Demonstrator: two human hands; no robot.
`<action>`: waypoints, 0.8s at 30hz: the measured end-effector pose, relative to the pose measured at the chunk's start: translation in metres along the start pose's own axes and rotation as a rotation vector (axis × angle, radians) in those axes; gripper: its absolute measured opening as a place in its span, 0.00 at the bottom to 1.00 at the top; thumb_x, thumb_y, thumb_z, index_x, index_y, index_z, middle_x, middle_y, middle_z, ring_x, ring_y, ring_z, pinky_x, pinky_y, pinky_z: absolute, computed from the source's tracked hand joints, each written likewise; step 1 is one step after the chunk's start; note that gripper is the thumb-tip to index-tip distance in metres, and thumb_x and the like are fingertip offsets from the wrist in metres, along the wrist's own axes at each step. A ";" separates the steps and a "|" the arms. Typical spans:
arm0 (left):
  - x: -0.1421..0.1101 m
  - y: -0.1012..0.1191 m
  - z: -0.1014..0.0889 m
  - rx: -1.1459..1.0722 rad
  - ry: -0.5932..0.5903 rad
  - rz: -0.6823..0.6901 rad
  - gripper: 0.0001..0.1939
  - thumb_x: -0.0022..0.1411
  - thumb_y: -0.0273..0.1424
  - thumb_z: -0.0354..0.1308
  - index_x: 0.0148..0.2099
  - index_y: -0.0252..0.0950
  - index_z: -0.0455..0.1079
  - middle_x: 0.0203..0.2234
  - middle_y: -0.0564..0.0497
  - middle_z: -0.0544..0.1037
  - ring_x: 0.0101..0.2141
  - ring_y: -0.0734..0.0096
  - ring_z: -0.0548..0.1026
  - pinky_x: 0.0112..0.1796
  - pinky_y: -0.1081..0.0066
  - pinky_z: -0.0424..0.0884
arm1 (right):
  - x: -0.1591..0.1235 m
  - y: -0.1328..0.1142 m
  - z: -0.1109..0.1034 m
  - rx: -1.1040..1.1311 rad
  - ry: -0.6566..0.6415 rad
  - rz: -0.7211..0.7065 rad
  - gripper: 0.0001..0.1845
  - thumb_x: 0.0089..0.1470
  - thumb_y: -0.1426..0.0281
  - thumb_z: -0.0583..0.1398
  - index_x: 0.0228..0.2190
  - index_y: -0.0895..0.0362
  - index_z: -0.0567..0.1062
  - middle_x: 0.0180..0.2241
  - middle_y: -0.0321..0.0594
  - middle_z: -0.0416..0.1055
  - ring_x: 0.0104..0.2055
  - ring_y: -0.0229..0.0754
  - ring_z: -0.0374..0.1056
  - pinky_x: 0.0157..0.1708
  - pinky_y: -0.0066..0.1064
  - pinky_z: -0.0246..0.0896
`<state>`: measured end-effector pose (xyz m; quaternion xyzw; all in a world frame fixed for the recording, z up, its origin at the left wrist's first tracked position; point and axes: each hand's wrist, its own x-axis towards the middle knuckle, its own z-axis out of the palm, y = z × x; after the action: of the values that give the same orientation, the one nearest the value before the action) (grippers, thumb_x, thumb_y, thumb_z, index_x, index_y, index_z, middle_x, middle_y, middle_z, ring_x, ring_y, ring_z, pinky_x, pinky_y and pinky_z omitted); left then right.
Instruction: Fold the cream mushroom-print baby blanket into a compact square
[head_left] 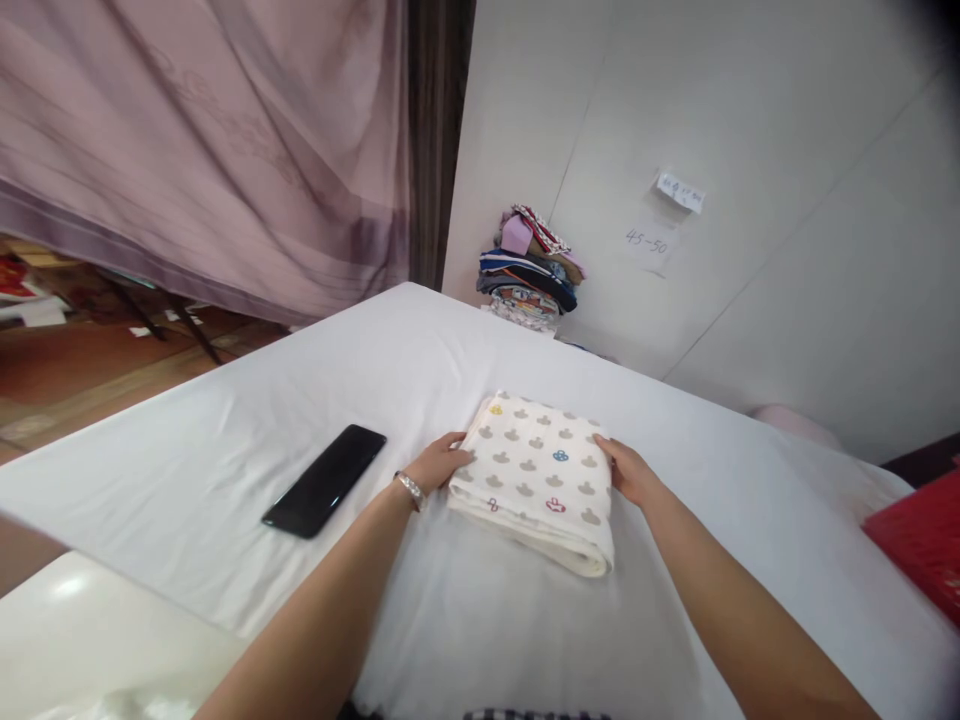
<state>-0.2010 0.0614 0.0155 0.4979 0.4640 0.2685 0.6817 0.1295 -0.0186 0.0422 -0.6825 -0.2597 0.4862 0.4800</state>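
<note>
A folded white baby blanket (532, 470) with grey printed shapes and a few coloured ones lies on the white-covered table. Its folded layers show along the front edge. My left hand (439, 464), with a silvery bracelet at the wrist, grips the blanket's left edge. On the opposite side, my right hand (626, 470) holds the right edge, thumb on top and fingers tucked beneath or behind it, partly hidden. A black smartphone (326, 480) rests on the sheet to the left of my left hand.
A stack of folded clothes (529, 265) stands beyond the table's far edge against the grey wall (750, 120). Paper notes (651, 245) are stuck there. A pink curtain (225, 150) hangs at the left. Something red (922, 540) sits at the right edge.
</note>
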 end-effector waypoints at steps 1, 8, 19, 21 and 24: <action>-0.002 0.002 0.001 -0.035 -0.012 -0.008 0.33 0.44 0.32 0.62 0.55 0.32 0.63 0.34 0.47 0.79 0.34 0.61 0.76 0.36 0.65 0.71 | 0.000 -0.002 0.001 0.040 -0.055 0.039 0.29 0.48 0.59 0.63 0.50 0.58 0.67 0.48 0.51 0.71 0.48 0.51 0.69 0.47 0.40 0.67; -0.018 0.013 0.007 -0.265 -0.161 -0.035 0.39 0.40 0.25 0.60 0.58 0.33 0.59 0.37 0.46 0.79 0.38 0.57 0.76 0.39 0.61 0.72 | 0.000 -0.019 0.009 0.193 -0.158 0.172 0.15 0.50 0.68 0.61 0.41 0.61 0.72 0.37 0.47 0.77 0.40 0.47 0.74 0.45 0.39 0.68; 0.041 0.123 0.022 0.056 -0.062 0.539 0.30 0.33 0.22 0.55 0.45 0.32 0.70 0.34 0.52 0.79 0.39 0.56 0.74 0.42 0.59 0.71 | -0.030 -0.171 -0.027 -0.070 -0.146 -0.640 0.24 0.32 0.69 0.70 0.36 0.58 0.74 0.39 0.43 0.76 0.43 0.52 0.71 0.47 0.45 0.65; 0.057 0.154 0.029 0.183 0.103 0.725 0.26 0.35 0.23 0.56 0.43 0.32 0.70 0.34 0.53 0.78 0.39 0.59 0.74 0.42 0.60 0.70 | -0.049 -0.193 -0.037 -0.173 -0.048 -0.889 0.30 0.31 0.66 0.71 0.41 0.55 0.72 0.42 0.41 0.74 0.46 0.51 0.69 0.47 0.44 0.64; 0.066 0.165 0.034 0.355 0.333 0.964 0.21 0.43 0.26 0.57 0.44 0.33 0.69 0.38 0.50 0.77 0.43 0.60 0.71 0.47 0.61 0.67 | -0.075 -0.172 -0.053 -0.442 0.141 -1.219 0.33 0.36 0.63 0.70 0.46 0.50 0.70 0.48 0.40 0.71 0.52 0.50 0.65 0.51 0.42 0.61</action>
<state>-0.1263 0.1612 0.1473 0.7127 0.3227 0.5436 0.3039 0.1678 -0.0319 0.2330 -0.5259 -0.6619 0.0159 0.5339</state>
